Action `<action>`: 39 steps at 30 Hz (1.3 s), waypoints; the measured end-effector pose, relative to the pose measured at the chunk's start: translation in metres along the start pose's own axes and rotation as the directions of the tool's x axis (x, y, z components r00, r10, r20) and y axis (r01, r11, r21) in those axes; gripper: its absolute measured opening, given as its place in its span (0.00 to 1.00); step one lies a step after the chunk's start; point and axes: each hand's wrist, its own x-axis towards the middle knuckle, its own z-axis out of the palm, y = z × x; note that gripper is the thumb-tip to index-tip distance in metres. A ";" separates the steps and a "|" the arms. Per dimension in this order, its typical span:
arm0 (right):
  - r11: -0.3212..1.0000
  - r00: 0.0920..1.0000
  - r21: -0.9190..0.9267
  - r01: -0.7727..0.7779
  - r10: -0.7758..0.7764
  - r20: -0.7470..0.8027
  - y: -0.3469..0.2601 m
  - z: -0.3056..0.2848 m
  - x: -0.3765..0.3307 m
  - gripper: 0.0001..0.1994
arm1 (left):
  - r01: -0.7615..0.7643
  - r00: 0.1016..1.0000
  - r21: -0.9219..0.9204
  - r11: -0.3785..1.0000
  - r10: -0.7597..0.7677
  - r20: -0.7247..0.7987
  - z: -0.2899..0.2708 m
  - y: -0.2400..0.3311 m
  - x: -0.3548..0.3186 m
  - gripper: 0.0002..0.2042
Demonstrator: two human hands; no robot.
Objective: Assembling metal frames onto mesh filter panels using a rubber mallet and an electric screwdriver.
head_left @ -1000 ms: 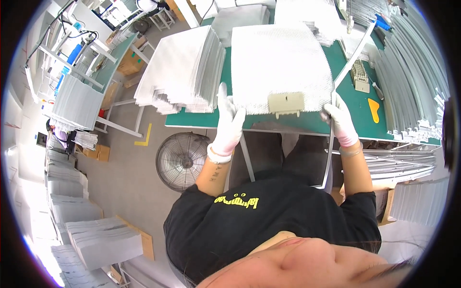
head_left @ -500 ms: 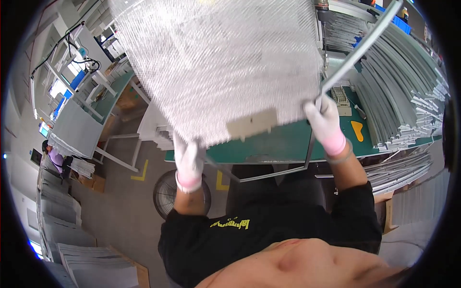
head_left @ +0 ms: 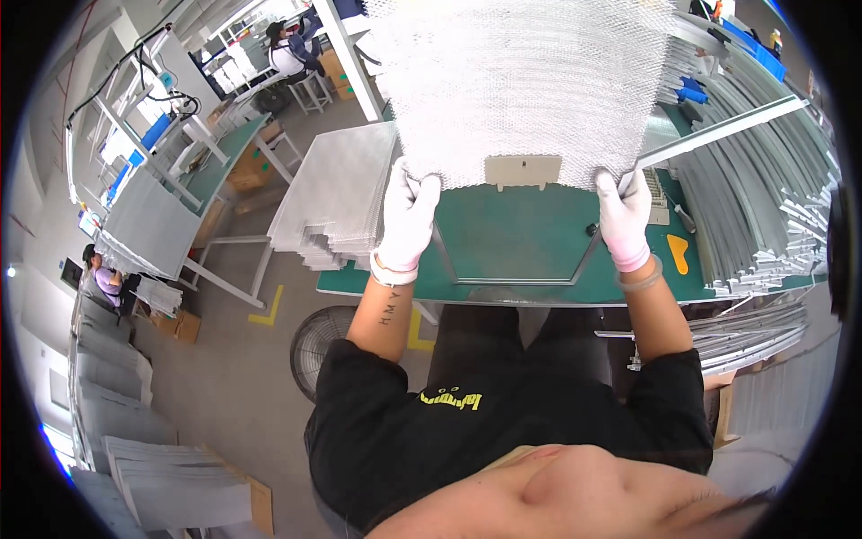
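Both my hands wear white gloves with pink cuffs. My left hand (head_left: pixel 409 216) is closed on the near left corner of a silvery mesh panel (head_left: pixel 525 90), its thumb on top. At the near right corner my right hand (head_left: pixel 624 220) grips the same panel, thumb up. A beige plate (head_left: pixel 523 171) sits at the middle of the panel's near edge. Below the panel shows a thin metal frame (head_left: pixel 512 281), its sides running up toward my hands. From beside my right hand a light metal bar (head_left: pixel 727 133) slants up to the right. The panel hides the frame's far part.
The green worktable (head_left: pixel 485 220) carries a stack of mesh panels (head_left: pixel 332 184) at left and a large pile of grey strips (head_left: pixel 763 180) at right. A yellow piece (head_left: pixel 678 254) and a screwdriver (head_left: pixel 685 218) lie near the pile. A floor fan (head_left: pixel 323 350) stands at left.
The mesh panel has turned straighter and shifted right relative to the table, with both hands still on it. The frame below has levelled, and the slanted bar has swung lower.
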 end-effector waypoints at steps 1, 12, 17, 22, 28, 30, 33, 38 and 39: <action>0.996 1.000 0.089 -0.004 0.003 0.008 -0.002 0.002 0.001 0.21 | -0.001 1.000 0.002 1.000 0.001 -0.002 -0.004 -0.001 0.000 0.18; 0.987 0.994 0.156 -0.039 0.022 0.107 0.006 -0.008 -0.004 0.19 | -0.068 0.995 0.015 0.998 0.069 -0.071 0.000 -0.008 -0.002 0.12; 0.994 0.997 0.099 -0.036 0.030 0.065 0.026 -0.020 -0.022 0.14 | -0.005 0.999 0.110 0.994 0.009 -0.040 -0.013 -0.021 -0.004 0.13; 0.995 0.994 0.095 -0.037 0.026 0.109 0.024 -0.024 -0.030 0.19 | 0.050 0.995 0.057 0.997 -0.046 -0.084 0.004 -0.026 -0.012 0.12; 0.998 0.994 -0.020 -0.065 0.066 0.084 0.038 -0.026 -0.044 0.15 | 0.027 0.997 0.079 0.997 -0.021 -0.080 -0.003 -0.047 -0.038 0.17; 0.985 0.983 -0.154 -0.073 0.097 0.158 0.044 -0.035 -0.051 0.14 | 0.087 0.994 0.140 0.986 -0.077 -0.075 -0.011 -0.060 -0.055 0.18; 0.952 0.949 -0.297 -0.071 0.157 0.274 0.036 -0.047 -0.054 0.11 | 0.069 0.996 0.190 0.979 -0.059 -0.060 -0.015 -0.069 -0.072 0.19; 0.989 0.977 -0.120 -0.085 0.107 0.185 -0.008 -0.033 -0.013 0.10 | 0.138 0.938 0.232 0.963 -0.202 0.281 -0.037 -0.021 -0.026 0.17; 0.981 0.987 0.107 -0.159 0.162 -0.021 -0.017 -0.014 -0.007 0.09 | 0.049 0.972 -0.007 0.999 -0.046 0.230 -0.027 -0.006 -0.016 0.16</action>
